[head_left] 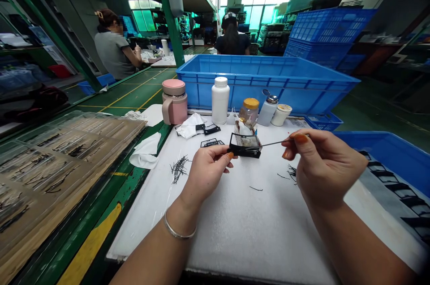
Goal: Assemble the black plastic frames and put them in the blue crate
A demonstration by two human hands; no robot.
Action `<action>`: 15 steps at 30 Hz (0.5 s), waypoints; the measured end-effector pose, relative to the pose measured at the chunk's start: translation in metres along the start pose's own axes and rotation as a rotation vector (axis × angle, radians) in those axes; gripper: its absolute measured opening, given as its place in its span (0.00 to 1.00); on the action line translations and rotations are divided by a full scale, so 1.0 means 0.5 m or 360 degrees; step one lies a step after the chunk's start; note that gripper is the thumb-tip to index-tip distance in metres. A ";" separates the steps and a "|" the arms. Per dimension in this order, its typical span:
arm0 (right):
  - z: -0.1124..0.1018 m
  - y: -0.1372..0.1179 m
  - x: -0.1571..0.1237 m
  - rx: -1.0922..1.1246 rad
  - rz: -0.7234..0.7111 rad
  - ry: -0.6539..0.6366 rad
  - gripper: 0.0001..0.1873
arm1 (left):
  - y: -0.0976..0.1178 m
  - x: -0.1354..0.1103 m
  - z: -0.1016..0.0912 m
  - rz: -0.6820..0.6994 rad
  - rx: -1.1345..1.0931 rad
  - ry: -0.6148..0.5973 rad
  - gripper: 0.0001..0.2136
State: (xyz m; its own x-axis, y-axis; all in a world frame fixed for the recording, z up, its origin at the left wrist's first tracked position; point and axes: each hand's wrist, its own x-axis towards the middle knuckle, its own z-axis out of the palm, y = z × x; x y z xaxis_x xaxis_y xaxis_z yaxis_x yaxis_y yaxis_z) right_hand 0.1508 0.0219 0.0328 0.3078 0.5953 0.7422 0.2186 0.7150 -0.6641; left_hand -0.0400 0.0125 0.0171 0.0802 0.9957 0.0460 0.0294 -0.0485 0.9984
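Note:
My left hand (pixel 208 169) pinches a small black rectangular frame part (pixel 245 146) and holds it up above the white mat (pixel 235 222). My right hand (pixel 319 164) is closed on a thin dark stick (pixel 268 144) whose tip reaches the frame part. A heap of thin black pins (pixel 179 168) lies on the mat left of my left hand. A few more pins (pixel 291 172) lie under my right hand. Another black frame part (pixel 211 143) rests on the mat behind.
Behind the mat stand a pink mug (pixel 174 102), a white bottle (pixel 220 99), a yellow-lidded jar (pixel 250 110), a pump dispenser (pixel 268 108) and a big blue crate (pixel 262 80). Clear trays of parts (pixel 57 151) lie left. A blue bin (pixel 389 155) sits right. Two people sit far back.

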 end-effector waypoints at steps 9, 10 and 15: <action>-0.016 0.019 0.036 0.0121 -0.0035 0.0241 0.02 | -0.006 0.010 -0.006 0.0021 0.0025 0.0041 0.10; -0.017 0.023 0.037 0.0112 -0.0045 0.0244 0.03 | -0.007 0.012 -0.009 0.0021 0.0020 0.0072 0.11; -0.017 0.047 0.027 -0.0175 -0.0017 0.0091 0.05 | -0.014 0.019 -0.024 0.0067 -0.0055 0.0185 0.12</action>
State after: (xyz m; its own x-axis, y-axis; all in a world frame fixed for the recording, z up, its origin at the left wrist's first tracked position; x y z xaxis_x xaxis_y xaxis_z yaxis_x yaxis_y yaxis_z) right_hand 0.1680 0.0435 0.0265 0.3563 0.5636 0.7453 0.3215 0.6749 -0.6641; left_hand -0.0512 0.0235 0.0111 -0.0355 0.9954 0.0892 -0.0062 -0.0895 0.9960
